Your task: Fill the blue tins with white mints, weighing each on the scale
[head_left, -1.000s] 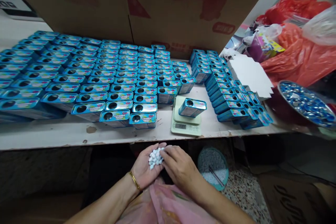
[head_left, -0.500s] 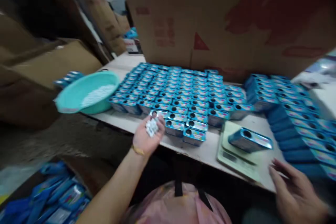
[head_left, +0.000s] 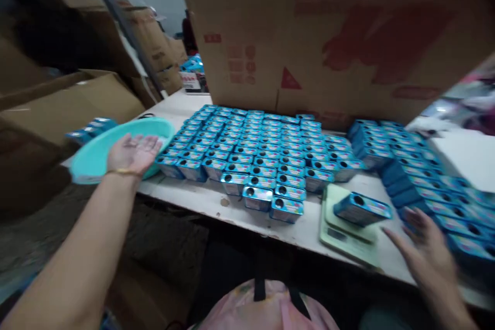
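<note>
As right hand (head_left: 431,248) hovers near, tin (head_left: 361,210) rests on scale (head_left: 351,240).

A packing workshop: rows of blue tins (head_left: 258,194), a scale (head_left: 361,248), seemingly stacked cartons (head_left: 152,44) behind.

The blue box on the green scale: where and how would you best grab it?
I'd grip the blue box across its narrow width, probably pinching both long sides, coming from above and the right, where the right hand is. It stands upright, its top longer than wide, its round opening toward the left end.
</note>
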`<action>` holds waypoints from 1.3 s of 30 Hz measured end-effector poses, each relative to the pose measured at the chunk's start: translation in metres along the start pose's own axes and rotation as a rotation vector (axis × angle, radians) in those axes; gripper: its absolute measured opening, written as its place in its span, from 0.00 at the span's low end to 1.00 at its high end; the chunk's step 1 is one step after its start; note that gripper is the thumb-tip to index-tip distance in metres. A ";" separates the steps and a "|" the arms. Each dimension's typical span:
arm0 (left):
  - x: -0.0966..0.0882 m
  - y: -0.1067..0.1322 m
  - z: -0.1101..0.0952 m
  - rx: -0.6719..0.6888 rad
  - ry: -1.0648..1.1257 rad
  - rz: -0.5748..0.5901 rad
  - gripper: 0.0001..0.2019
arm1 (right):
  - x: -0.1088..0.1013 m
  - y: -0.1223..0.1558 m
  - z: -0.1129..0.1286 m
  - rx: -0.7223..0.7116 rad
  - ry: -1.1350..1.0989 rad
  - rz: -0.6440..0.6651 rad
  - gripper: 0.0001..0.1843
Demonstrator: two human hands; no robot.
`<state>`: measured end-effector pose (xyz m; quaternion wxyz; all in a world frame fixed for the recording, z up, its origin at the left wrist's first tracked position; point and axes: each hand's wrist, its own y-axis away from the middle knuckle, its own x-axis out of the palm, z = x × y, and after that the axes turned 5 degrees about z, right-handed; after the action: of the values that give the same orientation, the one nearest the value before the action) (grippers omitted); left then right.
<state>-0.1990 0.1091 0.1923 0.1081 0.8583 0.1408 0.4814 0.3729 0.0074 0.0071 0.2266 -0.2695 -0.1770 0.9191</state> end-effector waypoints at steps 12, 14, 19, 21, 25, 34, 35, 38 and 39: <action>-0.002 0.088 0.352 -0.895 -0.007 0.287 0.18 | 0.025 -0.039 0.063 -0.015 0.065 0.360 0.22; 0.009 0.077 0.374 -0.871 0.026 0.241 0.17 | 0.018 -0.034 0.083 -0.217 0.209 0.421 0.20; 0.035 0.054 0.402 -0.732 0.081 0.146 0.11 | 0.010 -0.027 0.103 -0.524 0.549 0.619 0.21; 0.039 0.051 0.409 -0.719 0.093 0.128 0.10 | 0.009 -0.026 0.101 -0.520 0.607 0.628 0.22; 0.040 0.050 0.417 -0.717 0.087 0.113 0.05 | 0.006 -0.026 0.099 -0.540 0.631 0.627 0.21; 0.041 0.048 0.414 -0.721 0.078 0.095 0.08 | 0.006 -0.028 0.077 -0.405 0.416 0.530 0.18; 0.041 0.049 0.413 -0.726 0.072 0.094 0.08 | 0.005 -0.029 0.071 -0.328 0.337 0.490 0.19; 0.038 0.052 0.409 -0.746 0.053 0.090 0.10 | 0.008 -0.032 0.054 -0.085 0.084 0.360 0.20; 0.036 0.053 0.407 -0.751 0.045 0.087 0.10 | 0.011 -0.033 0.049 -0.021 0.005 0.320 0.21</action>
<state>0.1750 0.0512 0.0295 0.3913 0.7534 -0.0797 0.5224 0.3472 0.0307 0.0560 0.0748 -0.2989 -0.1410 0.9409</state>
